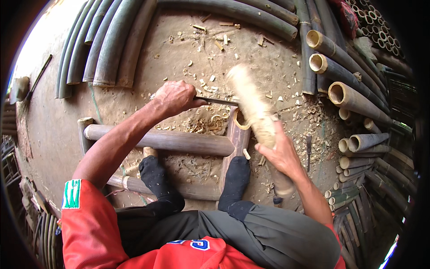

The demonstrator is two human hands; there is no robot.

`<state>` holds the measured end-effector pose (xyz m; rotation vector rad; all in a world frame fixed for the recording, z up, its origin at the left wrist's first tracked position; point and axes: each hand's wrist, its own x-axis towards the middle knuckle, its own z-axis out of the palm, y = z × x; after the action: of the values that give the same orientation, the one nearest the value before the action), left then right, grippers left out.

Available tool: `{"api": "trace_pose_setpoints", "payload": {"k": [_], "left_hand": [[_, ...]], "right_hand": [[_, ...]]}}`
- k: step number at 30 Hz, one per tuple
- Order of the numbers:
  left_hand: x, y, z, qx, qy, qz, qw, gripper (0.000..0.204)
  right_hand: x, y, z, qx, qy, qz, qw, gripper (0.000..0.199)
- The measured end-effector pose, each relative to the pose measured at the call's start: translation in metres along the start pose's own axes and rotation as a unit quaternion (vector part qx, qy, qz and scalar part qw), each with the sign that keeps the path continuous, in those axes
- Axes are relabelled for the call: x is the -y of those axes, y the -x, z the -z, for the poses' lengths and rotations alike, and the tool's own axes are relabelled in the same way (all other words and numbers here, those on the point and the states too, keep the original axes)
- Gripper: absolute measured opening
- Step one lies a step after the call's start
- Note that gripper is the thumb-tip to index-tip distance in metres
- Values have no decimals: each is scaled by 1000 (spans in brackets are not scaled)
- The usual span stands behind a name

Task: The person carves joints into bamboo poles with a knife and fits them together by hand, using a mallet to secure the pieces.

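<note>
My left hand (pixel 175 97) is closed in a fist round a chisel (pixel 217 101); its handle is hidden in the fist. The thin dark blade points right, its tip at the rim of a cut opening in a bamboo piece (pixel 234 139). My right hand (pixel 281 152) grips a pale wooden mallet (pixel 251 96), smeared by motion, just right of the blade tip. Whether the mallet touches the chisel I cannot tell. A thick bamboo pole (pixel 165 140) lies crosswise, its right end against the notched piece. My feet in black socks (pixel 236 177) rest by the bamboo frame.
Bamboo lengths (pixel 109 49) lie at the far left, and another group (pixel 237 13) at the far side. Cut bamboo tubes (pixel 342 94) are stacked along the right. Wood chips (pixel 215 121) litter the floor. A dark slim tool (pixel 309 150) lies right of my right hand.
</note>
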<state>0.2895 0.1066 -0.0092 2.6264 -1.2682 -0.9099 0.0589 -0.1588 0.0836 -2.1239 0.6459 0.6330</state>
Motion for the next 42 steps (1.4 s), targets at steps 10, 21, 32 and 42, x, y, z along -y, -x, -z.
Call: {"api": "trace_pose_setpoints", "payload": {"k": [10, 21, 32, 42], "left_hand": [[5, -7, 1, 29, 4, 0, 1000, 72], [10, -10, -3, 8, 15, -16, 1000, 64], [20, -13, -11, 43, 29, -20, 998, 73], [11, 24, -45, -26, 23, -44, 998, 51]], "right_hand": [[28, -7, 3, -20, -78, 22, 996, 80], [38, -22, 2, -30, -117, 85, 989, 70], [62, -33, 26, -104, -233, 187, 949, 68], [23, -45, 38, 81, -186, 51, 978, 93]]}}
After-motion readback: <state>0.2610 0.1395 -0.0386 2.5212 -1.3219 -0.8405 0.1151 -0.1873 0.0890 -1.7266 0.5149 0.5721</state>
